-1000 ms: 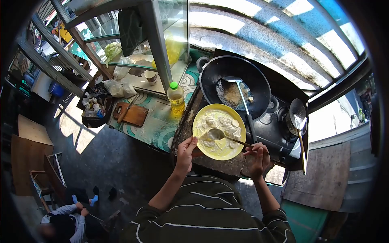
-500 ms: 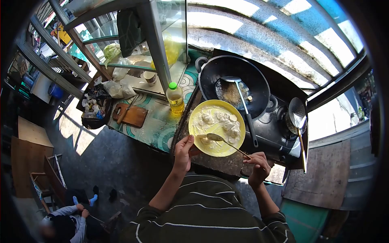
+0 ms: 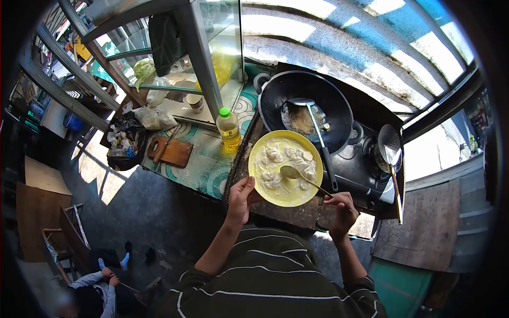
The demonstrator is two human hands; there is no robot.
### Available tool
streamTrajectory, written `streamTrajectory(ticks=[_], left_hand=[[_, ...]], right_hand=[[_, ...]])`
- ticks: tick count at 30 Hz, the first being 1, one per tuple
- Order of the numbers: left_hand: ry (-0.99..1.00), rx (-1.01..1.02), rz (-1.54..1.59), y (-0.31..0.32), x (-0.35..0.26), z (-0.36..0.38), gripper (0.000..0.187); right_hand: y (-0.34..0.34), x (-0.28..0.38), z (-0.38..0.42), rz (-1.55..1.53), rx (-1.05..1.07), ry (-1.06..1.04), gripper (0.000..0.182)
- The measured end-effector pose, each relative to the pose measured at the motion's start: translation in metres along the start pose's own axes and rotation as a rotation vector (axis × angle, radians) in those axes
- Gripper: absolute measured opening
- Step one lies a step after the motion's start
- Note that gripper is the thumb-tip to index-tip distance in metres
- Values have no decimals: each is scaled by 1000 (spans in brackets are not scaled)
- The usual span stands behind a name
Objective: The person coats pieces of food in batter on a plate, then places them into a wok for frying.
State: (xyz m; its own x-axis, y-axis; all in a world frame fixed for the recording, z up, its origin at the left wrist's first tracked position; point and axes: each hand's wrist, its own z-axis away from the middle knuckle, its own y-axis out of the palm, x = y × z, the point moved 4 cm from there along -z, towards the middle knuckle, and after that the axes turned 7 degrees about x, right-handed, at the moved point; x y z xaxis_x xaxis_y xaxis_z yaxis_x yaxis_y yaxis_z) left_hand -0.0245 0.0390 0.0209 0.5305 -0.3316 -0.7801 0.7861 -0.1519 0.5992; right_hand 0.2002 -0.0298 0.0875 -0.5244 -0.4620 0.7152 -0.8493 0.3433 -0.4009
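A yellow plate (image 3: 286, 197) with pieces in white batter on it is held at its lower left rim by my left hand (image 3: 240, 200). My right hand (image 3: 342, 212) is closed on the handle of a metal spoon (image 3: 290, 172), whose bowl rests over the batter near the plate's middle. Just behind the plate stands a black wok (image 3: 275, 100) holding some oil with small bits in it. A spatula (image 3: 322, 132) with a black handle lies in the wok, its handle sticking out over the near rim.
Left of the plate are an oil bottle (image 3: 228, 129), a cutting board (image 3: 176, 152) with a knife, a glass case (image 3: 222, 47) and a trash bag (image 3: 124, 146). A metal strainer (image 3: 389, 146) lies on the stove's right side. A person (image 3: 98, 291) sits at the lower left.
The spoon's bowl has moved right and slightly up across the plate, and my right hand has shifted right. The plate has moved slightly right.
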Motion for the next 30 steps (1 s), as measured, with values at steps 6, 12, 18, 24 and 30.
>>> streamTrajectory(ticks=[6, 12, 18, 24, 30], left_hand=[[-28, 9, -76, -1, 0, 0, 30], [-34, -12, -55, 3, 4, 2, 30], [52, -96, -120, 2, 8, 4, 31], [70, -113, -132, 7, 8, 4, 29], [65, -129, -86, 7, 7, 5, 28]], right_hand=[[5, -29, 10, -368, 33, 245, 32], [1, -25, 7, -477, 62, 304, 31], [15, -18, 15, -546, -18, 498, 33], [28, -13, 22, -592, -14, 441, 31], [36, -34, 24, -756, -75, 636, 27]])
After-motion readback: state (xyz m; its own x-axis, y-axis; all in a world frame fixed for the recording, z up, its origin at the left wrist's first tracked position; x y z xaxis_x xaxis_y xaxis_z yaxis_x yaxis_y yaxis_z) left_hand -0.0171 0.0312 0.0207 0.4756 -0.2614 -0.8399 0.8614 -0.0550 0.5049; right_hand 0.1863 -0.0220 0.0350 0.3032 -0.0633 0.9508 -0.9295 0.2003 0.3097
